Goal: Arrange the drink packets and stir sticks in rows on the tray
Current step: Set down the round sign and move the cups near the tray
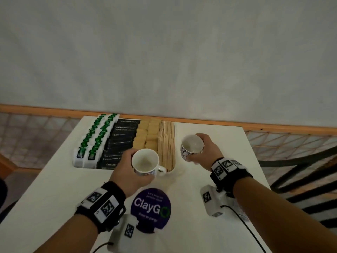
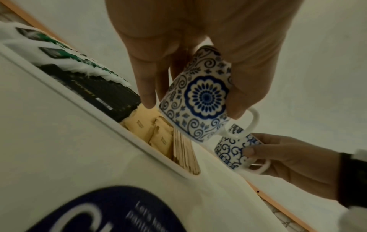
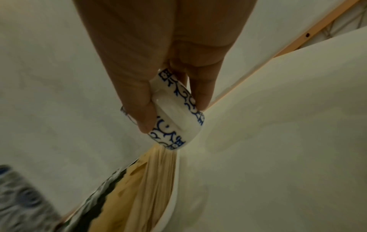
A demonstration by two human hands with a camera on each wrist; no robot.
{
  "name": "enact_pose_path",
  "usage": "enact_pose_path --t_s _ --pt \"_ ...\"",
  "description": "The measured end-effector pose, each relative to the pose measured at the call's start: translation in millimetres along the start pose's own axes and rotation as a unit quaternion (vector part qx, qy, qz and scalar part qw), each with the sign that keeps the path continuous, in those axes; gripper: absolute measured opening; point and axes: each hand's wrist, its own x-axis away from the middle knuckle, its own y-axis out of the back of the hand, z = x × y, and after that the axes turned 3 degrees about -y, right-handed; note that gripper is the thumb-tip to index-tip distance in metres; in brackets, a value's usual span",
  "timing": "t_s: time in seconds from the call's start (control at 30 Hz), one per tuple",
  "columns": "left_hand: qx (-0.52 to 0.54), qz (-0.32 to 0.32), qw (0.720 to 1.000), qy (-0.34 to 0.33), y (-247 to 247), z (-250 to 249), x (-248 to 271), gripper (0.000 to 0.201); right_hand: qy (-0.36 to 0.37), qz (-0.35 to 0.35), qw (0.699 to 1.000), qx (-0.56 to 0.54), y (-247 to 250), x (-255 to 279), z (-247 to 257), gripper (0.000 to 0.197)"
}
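A white tray (image 1: 76, 162) at the table's back left holds rows of green-and-white packets (image 1: 96, 136), black packets (image 1: 120, 141), tan packets (image 1: 147, 136) and wooden stir sticks (image 1: 166, 143). My left hand (image 1: 127, 168) grips a blue-and-white patterned mug (image 1: 145, 161) in the air above the tray's near right corner; the left wrist view shows that mug (image 2: 198, 100) over the tan packets (image 2: 158, 135) and sticks (image 2: 184, 153). My right hand (image 1: 206, 152) grips a second patterned mug (image 1: 191, 145) just right of the tray, its body (image 3: 176, 113) held between fingers.
A round purple ClayGo sticker (image 1: 151, 209) lies on the white table (image 1: 228, 139) near me. An orange rail (image 1: 54, 110) and netting run behind the table. Black bars (image 1: 300, 179) stand off the right edge. Cables trail from both wrist units.
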Motion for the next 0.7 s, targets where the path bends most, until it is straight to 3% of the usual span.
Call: enact_pose_path --t_s 0.3,0.53,0.7 --pt "0.017 0.037 0.998 -0.041 -17.5 16.8 -53.4 0.075 -0.03 -0.041 0.999 0.017 -24.0 -104.8 -7.6 0.095" --pt "0.038 0.022 0.997 -0.058 -23.7 17.5 -77.5 0.074 -0.004 -0.052 0.999 0.012 -35.4 -135.7 -0.7 0.077" --pt "0.03 0.024 0.998 -0.056 -32.2 16.8 -85.2 0.077 -0.021 -0.041 0.999 -0.008 -33.4 -143.8 -4.7 0.087"
